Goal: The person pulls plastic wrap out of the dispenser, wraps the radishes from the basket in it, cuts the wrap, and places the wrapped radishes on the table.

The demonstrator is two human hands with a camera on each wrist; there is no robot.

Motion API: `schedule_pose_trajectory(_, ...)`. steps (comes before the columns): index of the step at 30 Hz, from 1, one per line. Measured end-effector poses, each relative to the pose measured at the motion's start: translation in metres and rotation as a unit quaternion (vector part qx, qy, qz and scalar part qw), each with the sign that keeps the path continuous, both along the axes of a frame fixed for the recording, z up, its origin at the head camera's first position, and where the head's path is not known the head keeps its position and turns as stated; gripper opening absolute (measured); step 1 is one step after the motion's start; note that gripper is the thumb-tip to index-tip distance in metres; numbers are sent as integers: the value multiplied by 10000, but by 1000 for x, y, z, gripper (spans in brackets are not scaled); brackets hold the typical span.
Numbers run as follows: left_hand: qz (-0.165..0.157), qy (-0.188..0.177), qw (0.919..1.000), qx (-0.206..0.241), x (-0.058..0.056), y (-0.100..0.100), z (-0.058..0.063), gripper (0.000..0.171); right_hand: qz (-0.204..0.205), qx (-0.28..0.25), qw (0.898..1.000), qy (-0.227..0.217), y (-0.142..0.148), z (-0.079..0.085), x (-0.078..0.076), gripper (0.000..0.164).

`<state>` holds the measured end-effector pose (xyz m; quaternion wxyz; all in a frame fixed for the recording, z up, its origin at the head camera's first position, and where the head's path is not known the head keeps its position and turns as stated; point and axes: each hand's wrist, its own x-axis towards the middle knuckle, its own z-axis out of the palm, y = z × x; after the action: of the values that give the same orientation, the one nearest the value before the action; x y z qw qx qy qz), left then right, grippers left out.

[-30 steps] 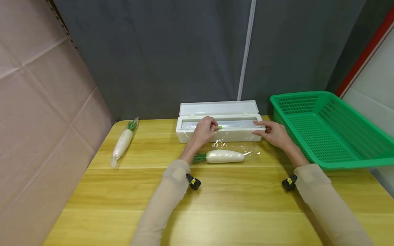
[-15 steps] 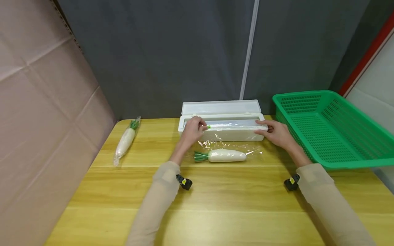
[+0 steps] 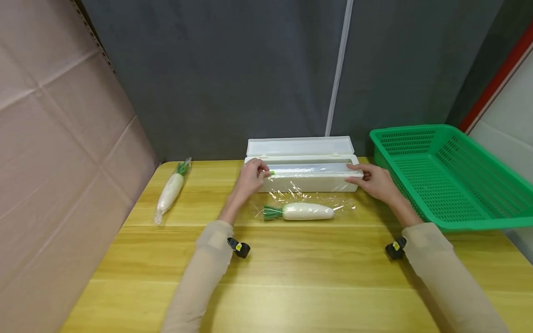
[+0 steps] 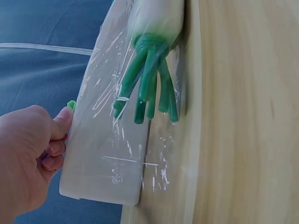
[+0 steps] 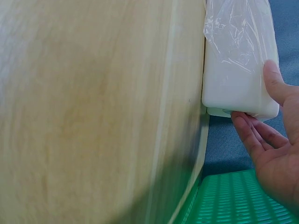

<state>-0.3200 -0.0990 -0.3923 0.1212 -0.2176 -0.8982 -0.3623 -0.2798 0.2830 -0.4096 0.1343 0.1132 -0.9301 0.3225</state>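
Observation:
A white cling film dispenser box [image 3: 320,184] stands at the back of the table, its lid [image 3: 300,146] raised. Clear cling film [image 4: 100,154] hangs from its front edge and spreads over a white radish [image 3: 308,211] with green stalks, lying just in front. At the box's left end, my left hand [image 3: 249,179] pinches a small green slider [image 4: 71,104] on the front edge. My right hand [image 3: 376,182] grips the box's right end, thumb [image 5: 273,77] at the front edge and fingers [image 5: 250,135] curled against the end wall.
A second radish [image 3: 170,192], wrapped in film, lies at the table's far left. To the right stands a green slotted basket [image 3: 441,226], close to my right forearm. A dark grey curtain [image 3: 233,78] hangs behind the wooden table [image 3: 316,277].
My left hand has slid leftward along the box's front edge with the green slider, from near the middle to near the left end. My right hand keeps its hold on the right end.

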Motion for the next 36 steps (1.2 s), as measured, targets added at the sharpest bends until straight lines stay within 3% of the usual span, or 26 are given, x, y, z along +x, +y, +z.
schedule_pose_trajectory(12,55,112,9998,-164,-1,-19,-1,5,57,17,10000,-56,-4,1,0,49)
schedule_pose_trajectory(21,333,103,9993,102,2,-41,-2,6,8,74,10000,-10,-1,0,-2,49)
schedule_pose_trajectory(36,281,208,9993,115,1,-46,-4,7,60,20,10000,51,-1,0,0,48)
